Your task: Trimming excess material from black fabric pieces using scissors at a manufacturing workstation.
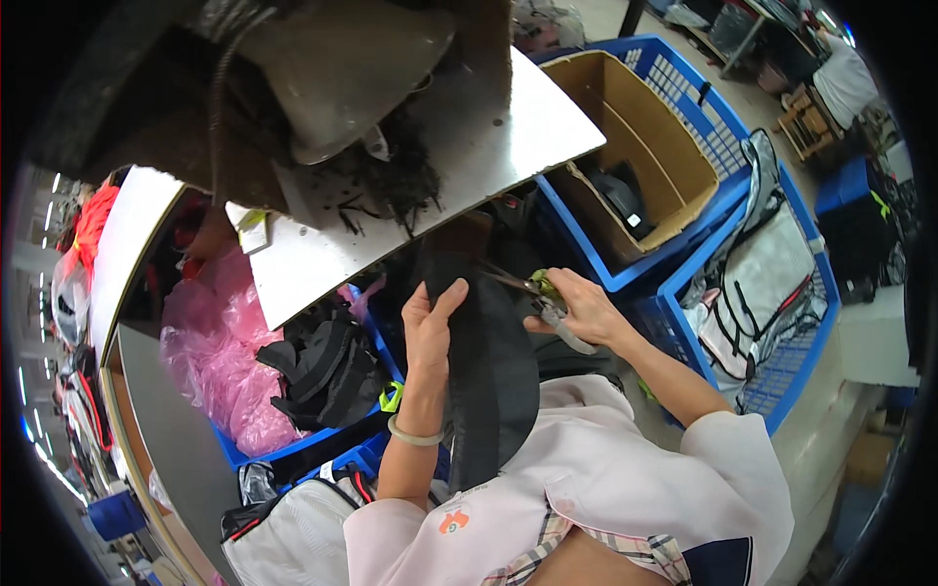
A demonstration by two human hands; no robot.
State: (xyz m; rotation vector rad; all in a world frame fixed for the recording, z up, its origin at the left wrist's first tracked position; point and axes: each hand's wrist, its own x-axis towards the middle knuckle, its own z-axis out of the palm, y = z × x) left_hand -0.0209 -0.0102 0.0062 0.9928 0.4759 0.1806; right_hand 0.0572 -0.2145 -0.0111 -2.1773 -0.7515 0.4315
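A long, wide strip of black fabric (493,381) hangs down in front of my body. My left hand (427,327) is closed on its left edge near the top, the thumb lying on the cloth. To the right, my right hand (581,308) grips a pair of scissors (547,314) with green and pale grey wrapping about the handles. The blades point left toward the upper part of the fabric; whether they touch it I cannot tell. Dark shadow under the table hides the strip's top end.
Ahead is a white tabletop (547,112) with dark thread scraps (396,181) and a machine-like housing (342,68). Blue crates stand around me: one bears a cardboard box (674,146), another bagged white pieces (762,273). At left lie pink plastic (220,342) and black straps (327,371).
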